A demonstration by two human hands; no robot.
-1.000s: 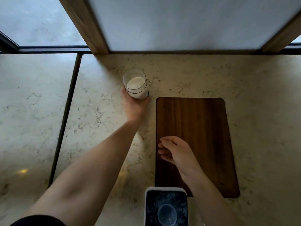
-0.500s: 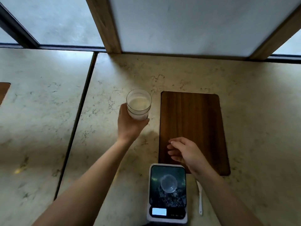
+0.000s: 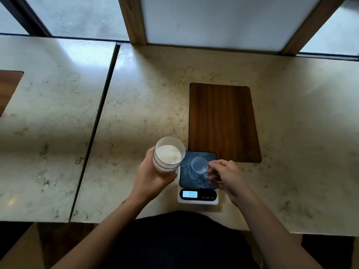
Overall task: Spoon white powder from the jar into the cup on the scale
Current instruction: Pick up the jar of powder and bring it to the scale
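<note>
Though blurred, right hand [image 3: 226,176] seemingly touches cup [image 3: 199,165].

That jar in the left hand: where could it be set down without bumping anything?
Bare counter lies left of the scale, out to the seam, and the board is bare. Crowded: the scale top, with the cup and right hand.

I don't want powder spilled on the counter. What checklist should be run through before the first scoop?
1. Jar open, powder reachable: ok, no lid on it.
2. Jar held firmly: ok, left hand is wrapped around it beside the scale.
3. Cup on the scale platform, upright: ok.
4. Cup empty: ok, it looks clear.
5. Scale switched on: ok, display lit; reading too blurred to tell.
6. Spoon ready in right hand: not ok, no spoon is visible.
</note>
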